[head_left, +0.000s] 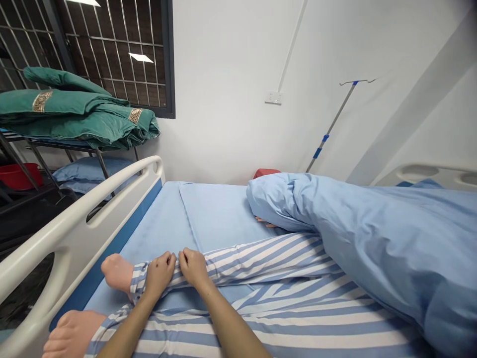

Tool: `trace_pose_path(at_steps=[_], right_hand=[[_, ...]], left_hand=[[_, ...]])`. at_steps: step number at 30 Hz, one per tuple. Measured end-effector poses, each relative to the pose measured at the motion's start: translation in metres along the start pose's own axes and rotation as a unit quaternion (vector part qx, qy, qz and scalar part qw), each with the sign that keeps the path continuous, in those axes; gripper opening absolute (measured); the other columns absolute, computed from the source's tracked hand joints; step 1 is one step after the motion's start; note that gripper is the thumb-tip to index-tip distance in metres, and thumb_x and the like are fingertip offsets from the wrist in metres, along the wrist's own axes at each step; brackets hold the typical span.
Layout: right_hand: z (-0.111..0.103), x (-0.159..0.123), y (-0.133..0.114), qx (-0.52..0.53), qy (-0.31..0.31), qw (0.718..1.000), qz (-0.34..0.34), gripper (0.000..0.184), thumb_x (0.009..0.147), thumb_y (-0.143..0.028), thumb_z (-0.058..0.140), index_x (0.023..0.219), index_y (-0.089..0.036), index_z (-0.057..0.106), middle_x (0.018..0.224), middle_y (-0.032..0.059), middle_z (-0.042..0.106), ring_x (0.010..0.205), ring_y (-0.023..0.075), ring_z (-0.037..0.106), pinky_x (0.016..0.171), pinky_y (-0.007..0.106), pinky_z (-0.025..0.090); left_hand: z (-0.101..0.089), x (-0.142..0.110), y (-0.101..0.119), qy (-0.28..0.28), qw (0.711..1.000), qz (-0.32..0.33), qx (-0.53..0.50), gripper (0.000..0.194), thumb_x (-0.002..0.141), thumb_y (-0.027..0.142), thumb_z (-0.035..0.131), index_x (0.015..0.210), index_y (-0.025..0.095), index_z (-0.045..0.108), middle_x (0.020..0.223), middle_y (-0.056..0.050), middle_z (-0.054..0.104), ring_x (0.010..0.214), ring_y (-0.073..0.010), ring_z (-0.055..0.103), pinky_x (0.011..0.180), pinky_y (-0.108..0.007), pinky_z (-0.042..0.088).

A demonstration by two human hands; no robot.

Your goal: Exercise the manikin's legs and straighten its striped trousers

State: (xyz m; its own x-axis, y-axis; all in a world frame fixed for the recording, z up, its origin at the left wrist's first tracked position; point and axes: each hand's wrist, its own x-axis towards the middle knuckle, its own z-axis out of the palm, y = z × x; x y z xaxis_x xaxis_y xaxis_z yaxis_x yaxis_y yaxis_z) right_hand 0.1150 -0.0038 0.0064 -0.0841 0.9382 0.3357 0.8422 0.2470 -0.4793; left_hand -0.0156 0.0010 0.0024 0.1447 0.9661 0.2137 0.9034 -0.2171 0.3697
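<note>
The left hand (161, 272) and right hand (193, 266) curl side by side, seemingly pinching the striped trousers (257, 259) beneath them; 1 foot (118, 271) lies left of the left hand. Gripping cloth appears underway; moving it calls for even tension.

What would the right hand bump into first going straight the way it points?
The right hand touches the far trouser leg; next in line is probably the sheet, though depth is unclear.
</note>
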Motion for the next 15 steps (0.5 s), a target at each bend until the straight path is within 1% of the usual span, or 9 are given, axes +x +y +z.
trace_pose_path(at_steps=[1,3,6,7,8,9,11,13,15], right_hand=[[-0.001,-0.002,-0.002,0.001,0.001,1.0,-0.006,0.034,0.092,-0.029,0.035,0.069,-0.018,0.056,0.066,0.0027,0.062,0.06,0.0125,0.052,0.056,0.027,0.022],[-0.005,-0.006,-0.009,0.003,0.003,1.0,-0.029,0.031,0.091,-0.028,0.036,0.07,-0.018,0.057,0.068,0.003,0.062,0.062,0.0129,0.052,0.057,0.026,0.025],[-0.009,-0.008,-0.024,0.026,-0.003,0.995,-0.099,0.027,0.089,-0.027,0.038,0.073,-0.019,0.058,0.072,0.0026,0.063,0.065,0.0127,0.052,0.061,0.024,0.028],[-0.009,-0.008,-0.029,0.039,-0.006,0.993,-0.11,0.027,0.089,-0.027,0.038,0.074,-0.019,0.059,0.072,0.0023,0.064,0.065,0.0125,0.052,0.061,0.024,0.028],[-0.009,-0.007,-0.032,0.05,-0.009,0.993,-0.103,0.028,0.089,-0.027,0.038,0.073,-0.019,0.059,0.071,0.002,0.063,0.063,0.0123,0.052,0.06,0.024,0.028],[-0.007,-0.005,-0.035,0.06,-0.01,0.995,-0.082,0.029,0.089,-0.028,0.037,0.072,-0.019,0.059,0.069,0.0018,0.063,0.061,0.0122,0.051,0.058,0.024,0.027],[-0.003,-0.002,-0.034,0.074,-0.008,0.997,-0.021,0.032,0.09,-0.029,0.035,0.07,-0.019,0.059,0.064,0.0018,0.061,0.057,0.0121,0.048,0.055,0.025,0.025],[0.003,0.001,-0.029,0.096,-0.001,0.995,0.019,0.035,0.09,-0.031,0.035,0.067,-0.018,0.058,0.061,0.0016,0.059,0.055,0.0119,0.047,0.054,0.025,0.024],[0.008,0.005,-0.024,0.142,0.008,0.989,0.033,0.037,0.091,-0.033,0.034,0.065,-0.018,0.056,0.059,0.0008,0.057,0.055,0.0115,0.045,0.054,0.024,0.025]], left_hand=[[0.0,0.0,-0.002,-0.008,1.0,0.011,0.024,0.025,0.083,0.025,0.035,0.072,0.02,0.057,0.075,-0.005,0.063,0.064,-0.0155,0.052,0.061,-0.027,0.029],[0.001,-0.001,-0.007,-0.01,0.999,0.01,0.045,0.027,0.084,0.025,0.034,0.076,0.02,0.059,0.078,-0.007,0.065,0.068,-0.0182,0.055,0.062,-0.028,0.03],[0.007,-0.002,-0.014,-0.004,0.999,0.002,0.038,0.02,0.081,0.022,0.04,0.081,0.02,0.06,0.082,-0.009,0.066,0.077,-0.0207,0.059,0.067,-0.027,0.034],[0.008,-0.002,-0.016,-0.004,0.999,0.003,0.039,0.017,0.079,0.019,0.043,0.082,0.019,0.06,0.084,-0.01,0.067,0.081,-0.0211,0.059,0.069,-0.027,0.035],[0.009,-0.003,-0.018,-0.007,0.999,0.005,0.042,0.017,0.077,0.016,0.044,0.083,0.019,0.06,0.086,-0.01,0.067,0.083,-0.0213,0.059,0.07,-0.027,0.036],[0.008,-0.003,-0.018,-0.011,0.999,0.008,0.044,0.017,0.076,0.015,0.045,0.083,0.018,0.06,0.087,-0.011,0.067,0.083,-0.0214,0.059,0.071,-0.027,0.036],[0.005,-0.003,-0.017,-0.016,0.999,-0.005,0.041,0.017,0.08,0.019,0.041,0.082,0.018,0.058,0.082,-0.01,0.067,0.078,-0.0206,0.059,0.068,-0.027,0.035],[0.0,-0.001,-0.011,-0.004,0.999,-0.033,0.023,0.023,0.085,0.025,0.034,0.078,0.019,0.055,0.075,-0.007,0.065,0.07,-0.0185,0.057,0.064,-0.027,0.033],[-0.005,0.002,-0.001,0.021,0.998,-0.065,-0.019,0.026,0.086,0.028,0.032,0.07,0.02,0.051,0.066,-0.004,0.061,0.064,-0.0161,0.053,0.062,-0.026,0.031]])
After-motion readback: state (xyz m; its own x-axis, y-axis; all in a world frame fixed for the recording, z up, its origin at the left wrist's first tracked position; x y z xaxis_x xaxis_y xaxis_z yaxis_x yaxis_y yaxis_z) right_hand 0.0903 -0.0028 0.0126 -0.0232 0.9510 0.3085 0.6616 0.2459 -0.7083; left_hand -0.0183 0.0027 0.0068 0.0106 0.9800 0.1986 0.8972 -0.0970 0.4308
